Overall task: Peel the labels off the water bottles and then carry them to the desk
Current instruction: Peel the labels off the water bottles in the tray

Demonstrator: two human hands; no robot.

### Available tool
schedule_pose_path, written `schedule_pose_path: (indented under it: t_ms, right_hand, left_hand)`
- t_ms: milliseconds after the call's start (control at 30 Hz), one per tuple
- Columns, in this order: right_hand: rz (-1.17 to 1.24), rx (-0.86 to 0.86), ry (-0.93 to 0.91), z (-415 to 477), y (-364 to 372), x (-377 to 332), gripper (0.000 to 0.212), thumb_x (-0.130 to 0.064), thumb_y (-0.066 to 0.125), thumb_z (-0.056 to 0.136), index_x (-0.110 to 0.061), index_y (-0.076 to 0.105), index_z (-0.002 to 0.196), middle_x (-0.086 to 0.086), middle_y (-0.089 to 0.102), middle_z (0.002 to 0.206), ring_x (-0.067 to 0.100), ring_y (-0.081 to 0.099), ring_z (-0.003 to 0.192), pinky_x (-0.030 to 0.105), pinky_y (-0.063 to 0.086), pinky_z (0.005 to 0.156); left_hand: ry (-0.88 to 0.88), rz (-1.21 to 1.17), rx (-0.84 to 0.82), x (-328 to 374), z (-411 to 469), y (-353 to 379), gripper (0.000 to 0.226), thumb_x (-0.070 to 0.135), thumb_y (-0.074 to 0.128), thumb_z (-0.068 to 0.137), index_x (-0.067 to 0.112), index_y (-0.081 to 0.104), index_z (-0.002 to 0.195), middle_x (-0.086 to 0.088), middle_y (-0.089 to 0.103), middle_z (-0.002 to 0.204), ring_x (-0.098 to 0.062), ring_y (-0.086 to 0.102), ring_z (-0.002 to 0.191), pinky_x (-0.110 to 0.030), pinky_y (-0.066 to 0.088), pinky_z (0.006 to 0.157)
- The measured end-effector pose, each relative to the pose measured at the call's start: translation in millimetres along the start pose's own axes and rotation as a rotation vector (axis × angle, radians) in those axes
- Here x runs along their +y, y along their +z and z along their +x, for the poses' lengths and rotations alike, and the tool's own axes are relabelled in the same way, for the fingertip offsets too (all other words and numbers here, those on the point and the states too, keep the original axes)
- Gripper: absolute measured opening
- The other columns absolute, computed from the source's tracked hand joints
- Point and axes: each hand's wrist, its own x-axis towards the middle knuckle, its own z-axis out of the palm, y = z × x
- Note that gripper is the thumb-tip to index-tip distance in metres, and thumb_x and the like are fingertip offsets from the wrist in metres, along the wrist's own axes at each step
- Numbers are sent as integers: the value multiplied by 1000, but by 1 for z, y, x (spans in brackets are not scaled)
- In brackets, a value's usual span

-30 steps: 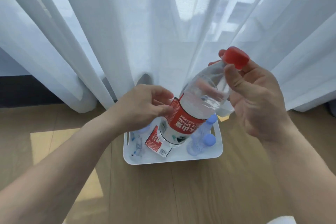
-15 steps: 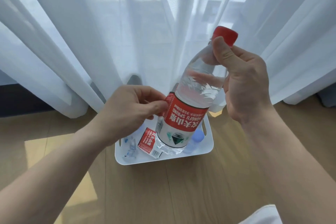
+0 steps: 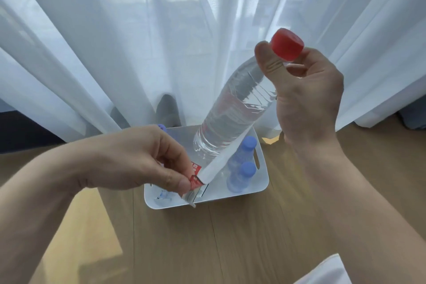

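Clear plastic of the water bottle [image 3: 235, 110] bare now along the whole body; half a second ago, wrapped low down in the red and white label [image 3: 216, 164]. Held tilted over the white bin [image 3: 242, 195], base down at the left, red cap [image 3: 287, 45] up at the right. Gripped at the neck by the right hand [image 3: 309, 99], thumb pressed just under the cap, fingers curled round behind, much the same hold as before. Label peeled away as a long strip, white back outward, upper end against the bottle's lower side, lower end pinched tight between thumb and forefinger of the left hand [image 3: 138, 159]. That hand lower than earlier: then beside the bottle's middle, now just above the bin's front wall. Red print visible only near the pinching fingers. Below the thumb, a scrap [image 3: 196, 193] of printed film; cannot tell whether part of the same label or a loose piece lying in the bin. Inside the bin, two small bottles [image 3: 241, 157] with blue tops side by side at the right, under the held bottle; another blue cap [image 3: 161, 127] just behind the left hand. Pale wooden floor [image 3: 230, 237] under the bin, sheer white curtains [image 3: 92, 53] behind.
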Motion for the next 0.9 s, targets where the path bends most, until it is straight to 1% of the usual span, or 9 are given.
schedule_pose_path:
  t_ms: [33, 100, 200, 300, 433, 533, 633, 767, 900]
  right_hand:
    - [10, 5, -13, -2, 2, 0, 23, -42, 77, 70, -27, 62, 76, -14, 60, 71, 1, 54, 68, 16, 46, 70]
    - [71, 23, -9, -3, 5, 0, 26, -37, 81, 67, -25, 59, 74, -18, 59, 68, -3, 55, 68, 13, 45, 73]
    - [211, 75, 55, 1, 5, 0, 35, -29, 85, 63, -20, 53, 73, -20, 49, 52, 4, 50, 61, 27, 51, 73]
    - [257, 183, 88, 4, 4, -1, 44, -34, 87, 54, -19, 47, 70, -12, 43, 60, 13, 47, 64, 47, 56, 77]
    - [327, 198, 150, 7, 4, 0, 34, -23, 80, 55, -22, 48, 67, -16, 46, 55, 10, 48, 59, 43, 54, 78]
    - [319, 110, 152, 8, 3, 3, 12, -13, 67, 61, -18, 56, 59, -13, 53, 51, 7, 53, 57, 44, 54, 77]
    - [310, 34, 153, 8, 1, 3, 12, -8, 64, 69, -9, 55, 61, 2, 66, 65, 13, 70, 73, 51, 54, 84]
    - [255, -3, 200, 13, -2, 0, 30, -14, 73, 73, -15, 46, 60, 7, 48, 63, 14, 54, 60, 54, 55, 72]
    - [247, -12, 262, 12, -7, 1, 42, -1, 72, 70, -20, 36, 58, -18, 40, 39, -2, 42, 40, 23, 47, 55]
  left_hand:
    - [-4, 15, -7, -1, 0, 0, 3, 33, 76, 69, 30, 76, 70, 11, 75, 74, 0, 66, 71, -15, 45, 73]
    - [20, -15, 9, -3, -3, -2, 12, 40, 76, 64, 29, 76, 69, 9, 75, 74, -2, 67, 72, -17, 46, 74]
    - [71, -167, 16, -11, -10, -15, 35, 49, 83, 53, 20, 77, 71, 0, 76, 76, -9, 70, 75, -16, 50, 72]
    - [78, -232, -52, -16, -15, -22, 38, 48, 86, 51, 17, 76, 69, -3, 75, 75, -14, 69, 72, -18, 50, 69]
    - [44, -210, -192, -14, -15, -19, 31, 45, 85, 55, 18, 75, 68, 0, 72, 72, -10, 65, 69, -15, 47, 66]
    - [99, -323, -32, -18, -16, -23, 45, 40, 90, 47, 5, 72, 66, -13, 72, 70, -19, 67, 67, -21, 52, 66]
    - [155, -479, 270, -24, -22, -33, 52, 38, 94, 32, 3, 69, 62, -20, 71, 68, -27, 68, 64, -28, 58, 67]
    - [246, -431, 456, -26, -19, -41, 55, 48, 91, 29, 9, 74, 65, -12, 75, 71, -24, 70, 66, -29, 58, 69]
    - [280, -445, 532, -23, -19, -40, 53, 49, 89, 29, 14, 76, 66, -5, 76, 74, -18, 72, 71, -26, 60, 69]
